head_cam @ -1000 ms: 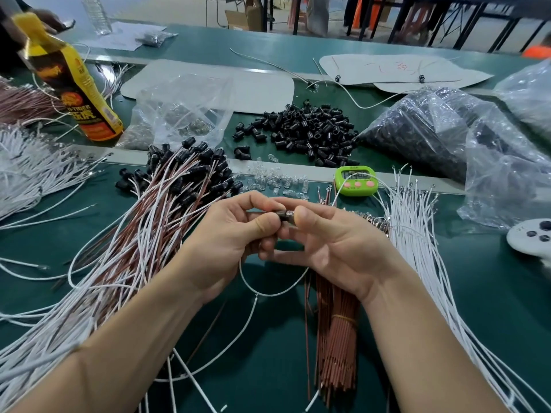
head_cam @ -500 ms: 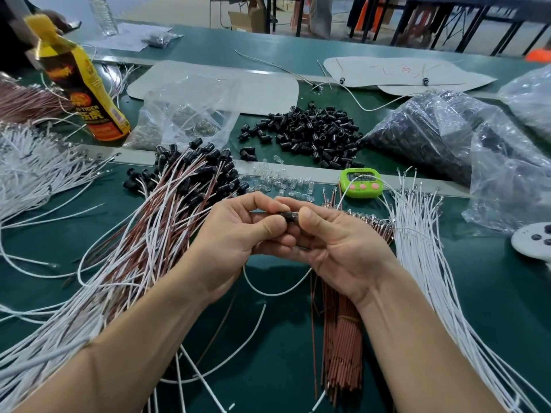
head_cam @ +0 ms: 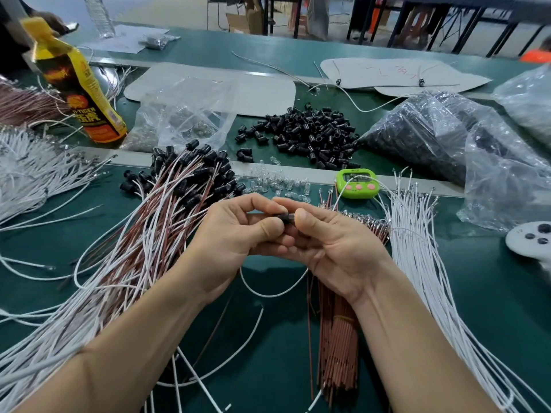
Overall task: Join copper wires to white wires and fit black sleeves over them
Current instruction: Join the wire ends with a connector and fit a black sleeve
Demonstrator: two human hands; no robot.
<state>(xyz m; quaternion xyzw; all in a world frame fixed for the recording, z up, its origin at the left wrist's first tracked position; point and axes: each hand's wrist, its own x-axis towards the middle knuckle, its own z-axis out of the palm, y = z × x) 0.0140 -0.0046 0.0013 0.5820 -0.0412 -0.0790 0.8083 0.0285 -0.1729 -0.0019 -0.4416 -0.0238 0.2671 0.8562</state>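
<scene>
The left hand [head_cam: 235, 234] and the right hand [head_cam: 331, 248] are bare. The left forearm [head_cam: 134, 338] and the right forearm [head_cam: 417, 338] are bare too, uncovered down to the lower edge of the view. The right thumbnail [head_cam: 301, 217] is cut short. Fine creases mark the knuckles and wrists.

The black sleeve [head_cam: 285, 217] is largely covered by the thumbs and fingers of the left hand [head_cam: 232, 236] and right hand [head_cam: 334, 248], the ends of the white wire [head_cam: 268, 296] are hidden behind them, and the display of the green timer [head_cam: 356, 184] is too small to be read.
</scene>
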